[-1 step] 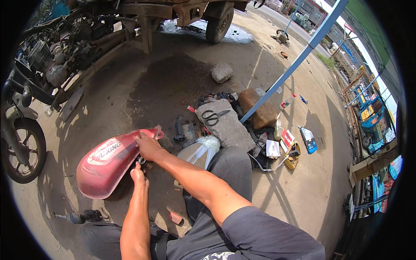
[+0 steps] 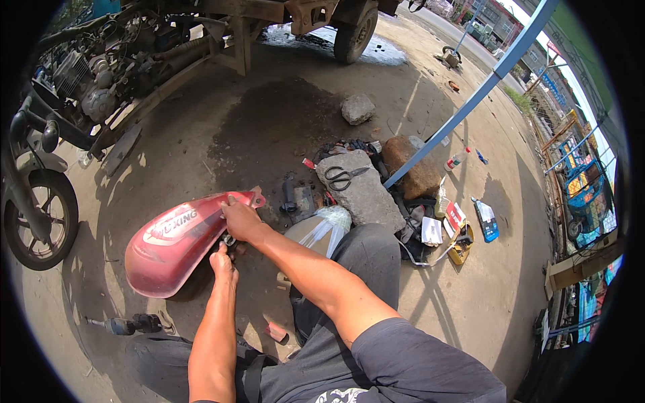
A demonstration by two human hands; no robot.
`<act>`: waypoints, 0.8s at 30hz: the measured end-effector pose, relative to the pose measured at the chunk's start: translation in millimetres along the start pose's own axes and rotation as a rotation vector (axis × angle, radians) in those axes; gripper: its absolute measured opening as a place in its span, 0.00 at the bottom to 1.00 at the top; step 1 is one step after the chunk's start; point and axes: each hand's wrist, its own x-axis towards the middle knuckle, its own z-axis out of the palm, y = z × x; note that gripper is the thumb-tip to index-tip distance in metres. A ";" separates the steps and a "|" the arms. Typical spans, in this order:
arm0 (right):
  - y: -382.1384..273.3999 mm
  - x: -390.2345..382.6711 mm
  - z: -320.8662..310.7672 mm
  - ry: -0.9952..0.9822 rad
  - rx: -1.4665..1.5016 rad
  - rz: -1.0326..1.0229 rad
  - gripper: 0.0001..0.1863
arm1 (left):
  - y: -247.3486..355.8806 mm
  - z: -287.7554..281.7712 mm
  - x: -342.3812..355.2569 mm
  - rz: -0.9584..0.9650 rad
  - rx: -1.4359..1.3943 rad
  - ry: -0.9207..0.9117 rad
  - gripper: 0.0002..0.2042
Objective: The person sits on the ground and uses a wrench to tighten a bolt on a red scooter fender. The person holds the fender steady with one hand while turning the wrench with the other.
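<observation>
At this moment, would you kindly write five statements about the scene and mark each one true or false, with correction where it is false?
1. The right hand touches the tank. True.
2. The tank is mainly blue. False: it is mainly red.
3. The left hand is at the tank's edge. True.
4. The scissors rest on a grey stone. True.
5. A hand holds the scissors. False: no hand touches them.

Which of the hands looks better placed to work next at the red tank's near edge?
Probably the left hand: it is right by the small metal part at that edge of the red tank, while the right hand is on the tank near its narrow end, likely better for steadying.
</observation>
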 end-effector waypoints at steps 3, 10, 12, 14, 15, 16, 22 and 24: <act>-0.4 -0.7 -16.9 -0.103 -0.001 0.007 0.23 | 7.6 13.0 -12.5 0.013 0.031 0.063 0.12; 6.4 3.9 -11.5 -0.123 -0.064 -0.026 0.23 | -3.8 11.6 -11.5 0.047 0.078 0.071 0.18; 5.3 1.2 -9.1 -0.081 -0.044 -0.031 0.25 | -7.4 11.2 -8.0 0.052 0.109 0.085 0.16; 8.0 -0.5 -8.6 -0.078 -0.042 -0.024 0.25 | -12.4 7.3 -11.2 0.051 0.122 0.057 0.15; 9.8 -1.7 -10.6 -0.101 -0.051 -0.017 0.24 | -17.5 9.3 -16.3 0.074 0.131 0.055 0.14; 6.1 1.2 -11.3 -0.121 -0.053 -0.025 0.23 | -20.2 6.2 -17.0 0.110 0.139 0.062 0.15; 14.1 -1.1 -4.2 -0.035 -0.020 -0.036 0.26 | -21.4 3.0 -25.5 0.111 0.237 0.016 0.10; 18.2 0.8 -3.1 -0.049 -0.041 -0.052 0.27 | -17.0 4.2 -33.4 0.122 0.222 0.026 0.11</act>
